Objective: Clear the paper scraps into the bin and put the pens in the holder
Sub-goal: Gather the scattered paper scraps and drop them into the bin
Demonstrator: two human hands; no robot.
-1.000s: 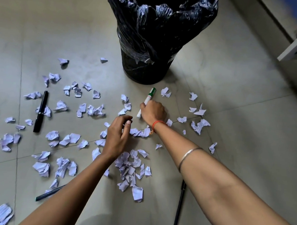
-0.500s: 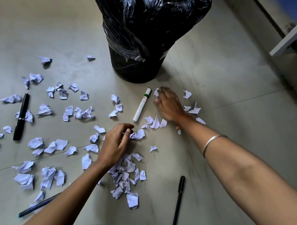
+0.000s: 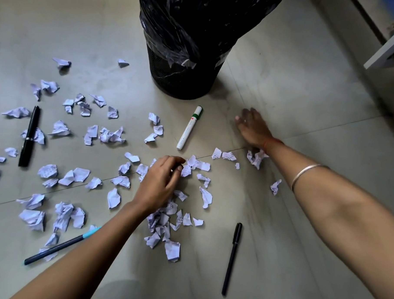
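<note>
1. Since half a second ago, the right hand (image 3: 252, 129) has slid right, away from the white marker (image 3: 189, 127), and now lies flat and open on the floor (image 3: 306, 109), holding nothing, with a few scraps by its wrist.
2. Left hand (image 3: 160, 181) has its fingers curled over the paper scraps (image 3: 166, 218) in the middle; whether its grip has closed on any I cannot tell.
3. Risk: sweeping could scatter the light scraps further or roll the marker under the bin (image 3: 186, 58); pens may get scooped up with paper.
4. Count: four pens, namely the white marker near the bin, a black pen (image 3: 29, 135) far left, a teal-tipped pen (image 3: 61, 246) near left and a slim black pen (image 3: 231, 259) near right.
5. Scraps: several dozen, mostly left and centre. One bin, at the far side. No holder shows.
</note>
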